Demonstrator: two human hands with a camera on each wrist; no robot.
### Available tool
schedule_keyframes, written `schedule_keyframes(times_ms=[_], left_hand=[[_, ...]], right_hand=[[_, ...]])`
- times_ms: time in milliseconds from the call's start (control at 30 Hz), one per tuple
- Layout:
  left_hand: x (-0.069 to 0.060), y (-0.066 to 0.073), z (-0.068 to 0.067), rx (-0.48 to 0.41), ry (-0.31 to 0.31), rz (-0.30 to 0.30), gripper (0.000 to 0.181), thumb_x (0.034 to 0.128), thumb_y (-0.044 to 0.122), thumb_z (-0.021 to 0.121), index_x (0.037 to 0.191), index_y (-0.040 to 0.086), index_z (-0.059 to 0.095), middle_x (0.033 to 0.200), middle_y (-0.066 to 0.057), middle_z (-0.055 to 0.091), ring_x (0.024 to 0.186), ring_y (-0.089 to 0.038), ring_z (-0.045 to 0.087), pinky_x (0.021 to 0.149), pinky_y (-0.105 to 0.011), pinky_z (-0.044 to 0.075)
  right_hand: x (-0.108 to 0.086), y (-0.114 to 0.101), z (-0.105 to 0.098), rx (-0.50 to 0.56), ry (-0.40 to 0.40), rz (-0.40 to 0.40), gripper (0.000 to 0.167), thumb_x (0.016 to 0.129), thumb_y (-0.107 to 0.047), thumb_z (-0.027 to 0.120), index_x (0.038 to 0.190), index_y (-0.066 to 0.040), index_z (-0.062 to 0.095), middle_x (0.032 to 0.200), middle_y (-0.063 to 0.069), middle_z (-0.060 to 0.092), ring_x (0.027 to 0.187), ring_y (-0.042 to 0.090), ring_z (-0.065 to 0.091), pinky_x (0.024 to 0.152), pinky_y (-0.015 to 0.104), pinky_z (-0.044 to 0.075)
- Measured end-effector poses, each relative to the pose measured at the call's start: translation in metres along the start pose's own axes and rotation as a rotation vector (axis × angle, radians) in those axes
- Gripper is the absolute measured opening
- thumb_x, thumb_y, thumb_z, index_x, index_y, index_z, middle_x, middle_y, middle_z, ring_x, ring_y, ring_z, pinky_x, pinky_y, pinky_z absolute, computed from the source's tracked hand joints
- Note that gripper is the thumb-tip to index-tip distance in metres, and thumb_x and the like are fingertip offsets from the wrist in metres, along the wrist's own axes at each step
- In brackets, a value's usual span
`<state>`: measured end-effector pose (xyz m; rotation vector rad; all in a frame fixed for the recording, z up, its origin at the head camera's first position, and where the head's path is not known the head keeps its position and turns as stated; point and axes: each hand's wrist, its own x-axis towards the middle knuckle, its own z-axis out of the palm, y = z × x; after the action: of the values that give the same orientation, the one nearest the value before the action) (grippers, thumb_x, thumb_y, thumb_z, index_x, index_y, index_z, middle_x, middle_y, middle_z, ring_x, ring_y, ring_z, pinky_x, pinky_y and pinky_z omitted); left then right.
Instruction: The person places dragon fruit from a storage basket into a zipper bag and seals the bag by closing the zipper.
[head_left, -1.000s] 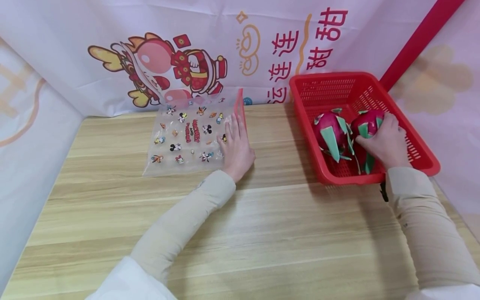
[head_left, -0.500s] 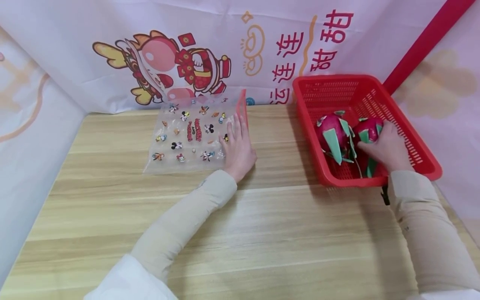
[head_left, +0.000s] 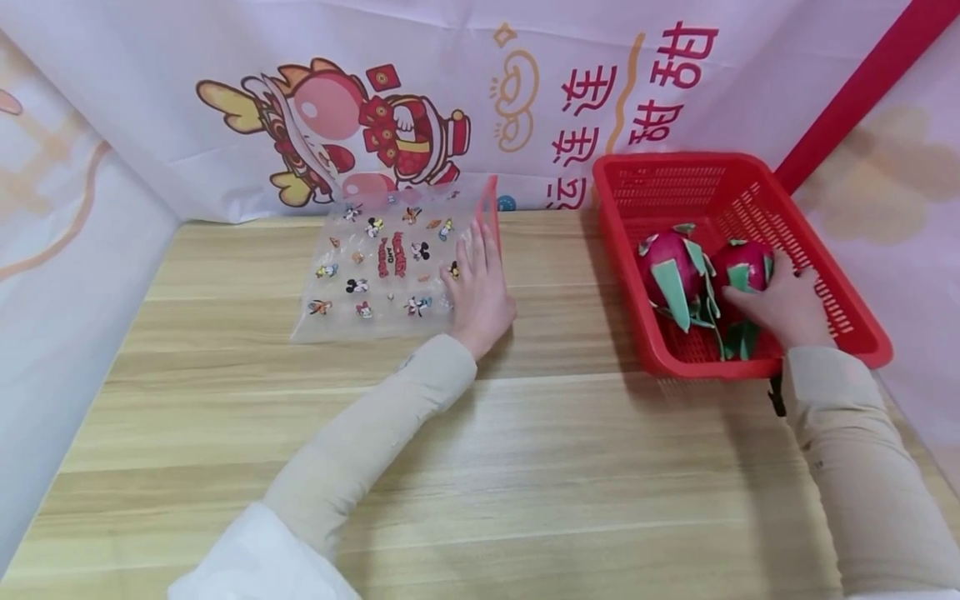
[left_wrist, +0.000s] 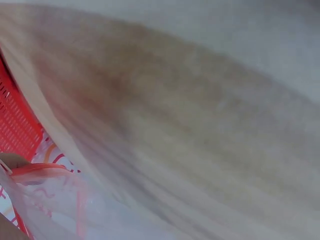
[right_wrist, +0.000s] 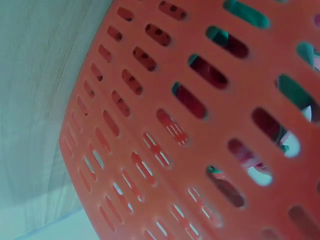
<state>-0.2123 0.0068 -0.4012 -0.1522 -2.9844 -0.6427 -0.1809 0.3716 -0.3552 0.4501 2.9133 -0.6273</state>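
Observation:
A clear zip bag point(head_left: 375, 267) printed with cartoon figures lies on the table, its red zip edge at its right side. My left hand point(head_left: 482, 292) rests on the bag's right part, fingers stretched out along the zip edge. Two dragon fruits with green leaves lie in the red basket: one at left point(head_left: 666, 271), one at right point(head_left: 742, 265). Around the right fruit my right hand point(head_left: 791, 304) curls its thumb and fingers. The right wrist view shows the perforated basket wall point(right_wrist: 165, 100) close up; a sleeve point(left_wrist: 175, 125) covers most of the left wrist view.
The red basket point(head_left: 716, 367) stands at the table's right rear. A wooden table top point(head_left: 525, 467) spans the foreground. Behind it hangs a printed cloth point(head_left: 450, 50), with cloth walls on both sides. A small black piece point(head_left: 777, 396) shows below the basket by the right sleeve.
The head view has shifted slightly, so the scene sits a little further right. Both hands keep their places, the left on the bag and the right at the right fruit, whose leaves have shifted slightly.

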Motion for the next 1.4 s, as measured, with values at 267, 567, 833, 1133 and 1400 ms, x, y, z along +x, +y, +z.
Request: schedule_keyframes(times_ms=[267,567,833,1133,1400], left_hand=[[0.003,0.001,-0.007,-0.053,0.016,0.0,0.12,0.0711,0.007,0.074,0.152,0.01,-0.015,0.159,-0.006,-0.022,0.15,-0.035,-0.005,0.113,-0.069,0.005],[0.002,0.002,-0.01,-0.059,0.022,0.0,0.12,0.0709,0.01,0.077,0.153,0.007,-0.011,0.161,-0.01,-0.016,0.15,-0.034,-0.006,0.114,-0.069,0.006],[0.001,0.002,-0.012,-0.064,0.005,-0.005,0.118,0.0718,0.008,0.075,0.153,0.008,-0.011,0.161,-0.01,-0.017,0.15,-0.035,-0.006,0.114,-0.069,0.006],[0.0,0.0,-0.011,-0.059,-0.026,-0.019,0.116,0.074,0.007,0.071,0.152,0.009,-0.014,0.159,-0.006,-0.025,0.15,-0.033,-0.008,0.114,-0.068,0.003],[-0.001,-0.001,-0.009,-0.067,-0.029,-0.022,0.113,0.0741,0.005,0.069,0.152,0.009,-0.012,0.159,-0.006,-0.024,0.15,-0.033,-0.009,0.114,-0.068,0.003]], right_hand=[[0.001,0.0,-0.001,0.01,-0.097,0.064,0.111,0.086,-0.061,0.052,0.149,-0.003,-0.019,0.134,0.051,0.015,0.113,0.061,0.03,0.091,0.074,0.039],[0.002,0.0,-0.001,0.051,-0.086,0.037,0.108,0.088,-0.05,0.057,0.149,-0.004,-0.019,0.139,0.048,0.008,0.12,0.06,0.021,0.091,0.077,0.035],[0.002,0.0,0.0,0.059,-0.032,-0.006,0.103,0.089,-0.059,0.049,0.151,-0.012,-0.017,0.143,0.049,0.001,0.112,0.062,0.03,0.09,0.077,0.035],[0.003,-0.002,0.001,0.083,0.048,-0.041,0.092,0.091,-0.044,0.055,0.154,-0.021,-0.008,0.147,0.041,0.005,0.117,0.059,0.028,0.09,0.076,0.037],[0.001,-0.006,0.0,0.049,0.088,-0.032,0.089,0.091,-0.045,0.054,0.155,-0.023,-0.003,0.145,0.041,0.013,0.115,0.057,0.03,0.091,0.075,0.037]])
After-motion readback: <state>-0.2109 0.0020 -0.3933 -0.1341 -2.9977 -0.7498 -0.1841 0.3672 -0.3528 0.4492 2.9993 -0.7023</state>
